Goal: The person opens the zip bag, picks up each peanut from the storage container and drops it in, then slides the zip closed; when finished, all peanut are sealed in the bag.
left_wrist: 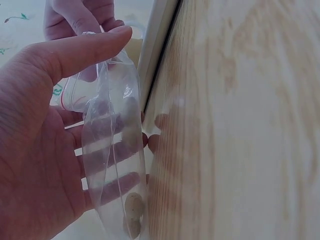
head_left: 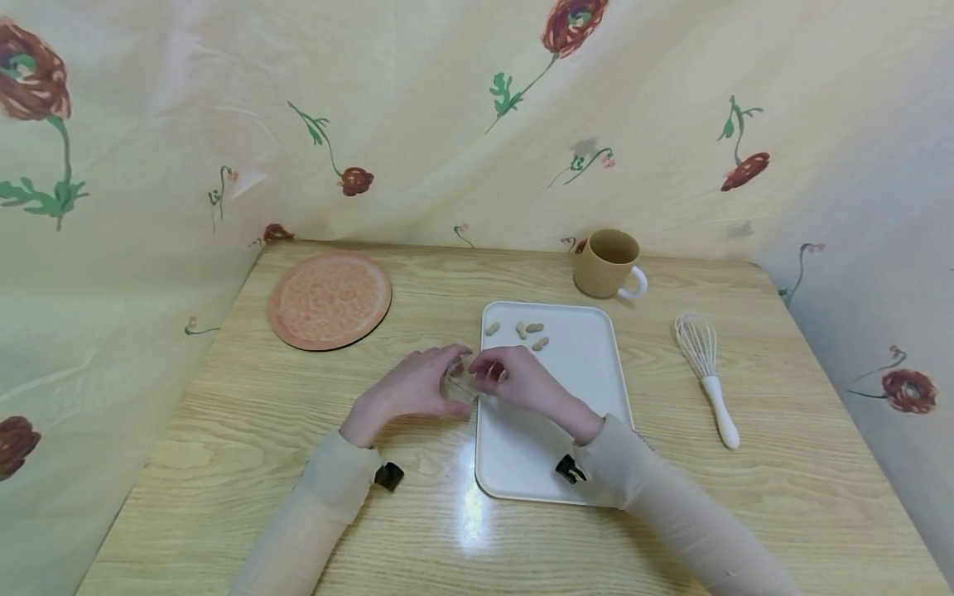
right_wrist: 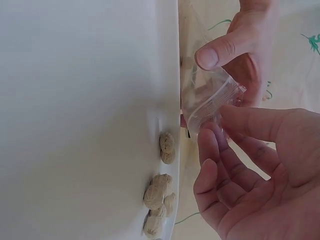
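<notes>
My left hand (head_left: pixel 421 385) grips a clear zip bag (left_wrist: pixel 110 165), its thumb in front and its fingers spread behind the plastic. Peanuts (left_wrist: pixel 133 207) show through the lower part of the bag in the left wrist view. At the zip edge (right_wrist: pixel 212 102), the thumb and fingertips of my right hand (head_left: pixel 522 382) pinch the plastic. Both hands meet at the left edge of a white tray (head_left: pixel 555 451), the right forearm reaching across it. Several peanuts in shells (head_left: pixel 535 328) lie near the tray's far end.
A mustard mug (head_left: pixel 607 265) with a white handle stands behind the tray. To the tray's right lies a whisk (head_left: pixel 708 372) with a white handle. A round orange mat (head_left: pixel 328 300) is at the back left of the wooden table (head_left: pixel 246 414). Flowered cloth hangs behind.
</notes>
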`<state>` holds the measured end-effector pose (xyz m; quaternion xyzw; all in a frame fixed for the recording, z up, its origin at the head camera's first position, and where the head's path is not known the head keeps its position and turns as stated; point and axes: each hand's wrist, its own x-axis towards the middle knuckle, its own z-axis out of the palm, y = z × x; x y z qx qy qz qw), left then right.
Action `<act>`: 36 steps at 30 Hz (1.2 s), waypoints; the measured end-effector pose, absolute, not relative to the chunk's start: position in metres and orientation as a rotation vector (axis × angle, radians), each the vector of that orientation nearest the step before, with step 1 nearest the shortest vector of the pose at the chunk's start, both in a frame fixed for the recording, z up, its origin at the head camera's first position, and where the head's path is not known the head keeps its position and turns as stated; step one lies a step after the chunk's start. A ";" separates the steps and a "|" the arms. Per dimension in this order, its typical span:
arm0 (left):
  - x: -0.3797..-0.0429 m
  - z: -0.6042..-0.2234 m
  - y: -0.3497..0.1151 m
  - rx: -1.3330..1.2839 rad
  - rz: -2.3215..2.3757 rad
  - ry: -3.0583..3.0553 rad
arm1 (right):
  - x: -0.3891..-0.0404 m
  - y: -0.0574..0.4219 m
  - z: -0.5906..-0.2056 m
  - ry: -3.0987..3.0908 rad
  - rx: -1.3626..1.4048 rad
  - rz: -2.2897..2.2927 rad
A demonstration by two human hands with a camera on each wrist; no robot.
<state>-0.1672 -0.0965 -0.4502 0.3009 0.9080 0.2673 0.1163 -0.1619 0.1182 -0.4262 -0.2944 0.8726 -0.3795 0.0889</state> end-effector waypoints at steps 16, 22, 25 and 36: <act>-0.167 -0.449 -0.096 0.864 0.786 2.662 | -0.162 0.127 -0.423 2.627 -0.807 -1.123; -0.167 -0.449 -0.096 0.853 0.787 2.661 | -0.164 0.135 -0.423 2.632 -0.765 -1.128; -0.167 -0.449 -0.096 0.849 0.789 2.658 | -0.166 0.140 -0.423 2.630 -0.753 -1.147; -0.167 -0.448 -0.097 0.840 0.797 2.649 | -0.176 0.166 -0.422 2.729 -0.679 -1.141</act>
